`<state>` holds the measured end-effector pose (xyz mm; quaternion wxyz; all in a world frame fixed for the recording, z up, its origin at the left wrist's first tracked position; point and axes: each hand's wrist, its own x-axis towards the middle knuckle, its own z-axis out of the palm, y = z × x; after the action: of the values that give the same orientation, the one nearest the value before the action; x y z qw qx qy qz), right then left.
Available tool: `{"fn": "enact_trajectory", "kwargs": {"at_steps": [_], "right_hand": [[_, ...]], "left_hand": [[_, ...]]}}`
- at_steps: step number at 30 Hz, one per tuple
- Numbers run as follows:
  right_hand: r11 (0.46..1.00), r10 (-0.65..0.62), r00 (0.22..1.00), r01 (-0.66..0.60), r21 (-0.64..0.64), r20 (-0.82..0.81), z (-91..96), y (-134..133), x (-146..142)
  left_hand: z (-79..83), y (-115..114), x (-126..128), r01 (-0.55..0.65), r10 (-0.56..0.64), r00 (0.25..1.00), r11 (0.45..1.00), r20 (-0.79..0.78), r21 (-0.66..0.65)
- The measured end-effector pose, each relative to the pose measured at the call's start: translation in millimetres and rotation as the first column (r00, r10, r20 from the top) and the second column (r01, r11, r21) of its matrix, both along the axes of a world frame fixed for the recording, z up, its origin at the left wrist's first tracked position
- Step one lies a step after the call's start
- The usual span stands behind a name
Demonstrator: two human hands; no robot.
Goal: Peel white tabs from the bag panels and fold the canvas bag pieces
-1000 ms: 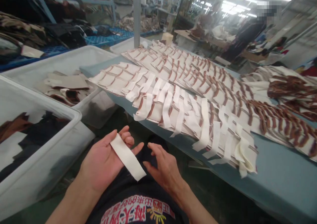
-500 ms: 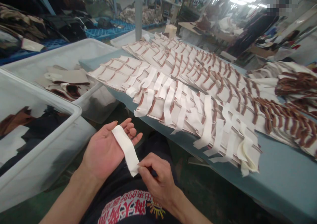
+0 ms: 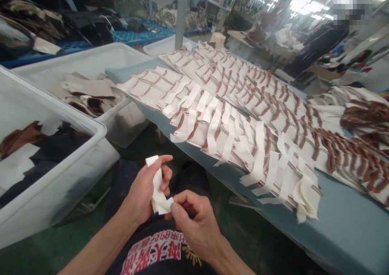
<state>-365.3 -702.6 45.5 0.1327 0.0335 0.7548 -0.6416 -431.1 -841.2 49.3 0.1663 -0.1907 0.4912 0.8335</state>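
Observation:
My left hand (image 3: 148, 188) is closed around a stack of white fabric strips (image 3: 157, 186), the thumb pressing on its face and the index finger stretched out past it. At the lower end of the stack, my right hand (image 3: 194, 214) pinches a strip's corner between thumb and fingers and bends it up. Both hands are in front of my dark clothing with red lettering. To the right, similar white strips (image 3: 214, 131) lie across rows of pale, brown-edged fabric pieces (image 3: 197, 133) on a blue-grey table (image 3: 343, 202). Some strip ends hang over the table's near edge.
Two white plastic bins (image 3: 100, 131) stand at the left with fabric pieces inside. A metal post (image 3: 181, 20) rises behind the table. Blue pallets (image 3: 133, 34) bearing cloth are at the back left. A person in dark clothing (image 3: 319, 48) is at the far right.
My left hand has turned and its thumb has come down over the strips, where the palm lay open before. My right hand has bent a strip's lower corner upward.

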Motion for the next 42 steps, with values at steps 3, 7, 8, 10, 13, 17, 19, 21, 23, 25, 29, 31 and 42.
{"fn": "enact_trajectory", "kwargs": {"at_steps": [3,7,8,10,13,17,19,21,23,25,29,31,42], "right_hand": [[0.997,0.07,0.997,-0.071,0.026,0.008,6.3,-2.1,-3.0],[0.992,0.111,0.993,-0.112,0.05,0.031,9.1,-5.3,-7.1],[0.992,0.113,0.993,-0.115,0.048,0.044,9.8,-5.7,-8.5],[0.993,0.11,0.993,-0.112,0.043,0.052,12.3,-5.4,-12.0],[0.988,0.066,0.996,-0.057,0.142,-0.055,18.6,-2.0,-19.1],[0.959,0.09,0.982,-0.041,0.279,-0.166,21.9,2.8,-27.5],[0.958,0.088,0.984,-0.042,0.282,-0.153,19.6,3.6,-30.5],[0.97,0.05,0.991,-0.019,0.241,-0.123,16.5,3.1,-33.2],[0.986,0.026,0.997,-0.014,0.164,-0.07,14.9,1.7,-35.5],[0.997,0.024,1.0,-0.023,0.076,-0.007,15.6,-0.1,-36.6],[0.992,0.041,0.994,-0.027,-0.127,0.105,21.2,-0.7,-35.5],[0.974,0.074,0.986,-0.039,-0.222,0.149,23.4,1.2,-34.3],[0.915,0.138,0.955,-0.021,-0.404,0.263,24.9,11.1,-34.3]], "left_hand": [[-1.4,-3.2,-2.5,0.052,-0.052,0.998,0.999,-0.044,-0.004],[1.0,-6.1,-7.2,0.078,-0.083,0.991,0.996,-0.101,-0.049],[0.6,-6.8,-8.3,0.086,-0.092,0.99,0.994,-0.11,-0.061],[-3.2,-8.3,-9.8,0.112,-0.126,0.982,0.988,-0.139,-0.103],[-15.3,-10.5,-10.8,0.121,-0.194,0.953,0.949,-0.233,-0.292],[-27.3,-11.7,-9.7,0.107,-0.187,0.956,0.939,-0.225,-0.326],[-27.1,-11.7,-8.5,0.129,-0.174,0.969,0.962,-0.177,-0.242],[-24.7,-11.6,-6.5,0.175,-0.211,0.965,0.96,-0.158,-0.219],[-22.0,-11.4,-3.9,0.205,-0.262,0.949,0.936,-0.174,-0.287],[-19.6,-11.4,-1.1,0.208,-0.295,0.933,0.91,-0.205,-0.359],[-16.1,-15.1,2.5,0.365,-0.426,0.874,0.893,-0.232,-0.264],[-16.4,-19.7,3.7,0.444,-0.482,0.846,0.874,-0.228,-0.199],[-29.8,-37.2,12.1,0.52,-0.516,0.841,0.854,-0.162,-0.016]]}}
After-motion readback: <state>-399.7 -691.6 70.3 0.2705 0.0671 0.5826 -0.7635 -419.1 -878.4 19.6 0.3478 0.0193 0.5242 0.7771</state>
